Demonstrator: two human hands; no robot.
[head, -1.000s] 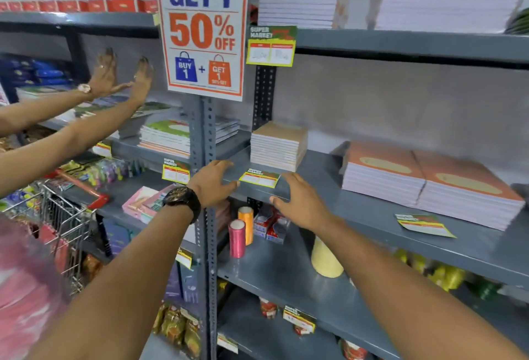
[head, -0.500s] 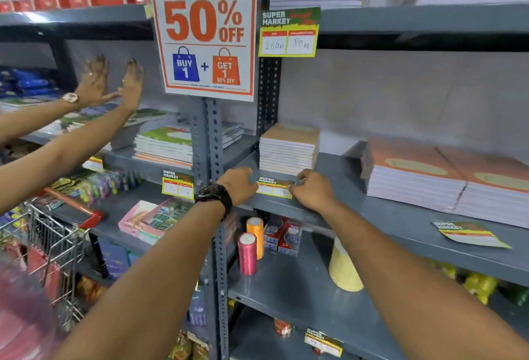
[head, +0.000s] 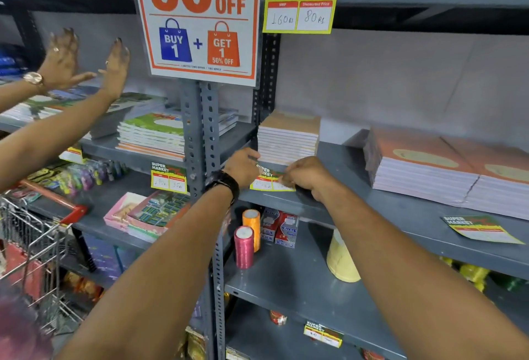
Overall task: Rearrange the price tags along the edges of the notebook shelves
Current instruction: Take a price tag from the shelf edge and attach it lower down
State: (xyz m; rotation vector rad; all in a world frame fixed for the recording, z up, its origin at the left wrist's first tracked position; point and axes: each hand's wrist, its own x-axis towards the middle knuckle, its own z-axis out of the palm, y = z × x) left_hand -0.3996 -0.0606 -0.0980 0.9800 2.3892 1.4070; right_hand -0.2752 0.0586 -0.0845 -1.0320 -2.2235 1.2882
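A green and yellow price tag [head: 267, 180] sits at the front edge of the grey notebook shelf [head: 386, 211], just below a stack of tan notebooks [head: 289, 136]. My left hand [head: 243, 166], with a black watch on its wrist, pinches the tag's left end. My right hand [head: 307, 175] grips its right end, fingers curled. Another price tag [head: 481, 229] lies flat and loose on the same shelf, far right, in front of orange notebook stacks [head: 446, 165]. A third tag [head: 300, 3] hangs from the upper shelf edge, and a fourth tag [head: 169, 178] on the left bay.
A large 50% off sign [head: 197, 16] hangs on the upright post. Another person's two hands [head: 86, 65] reach up at the left bay. A shopping trolley [head: 34, 233] stands low left. Thread spools [head: 247, 233] and a yellow cone [head: 342, 259] stand on the shelf below.
Both my hands have closed in on the price tag's two ends and tilted it from lying flat toward the shelf's front edge. The view has moved closer to the shelf.
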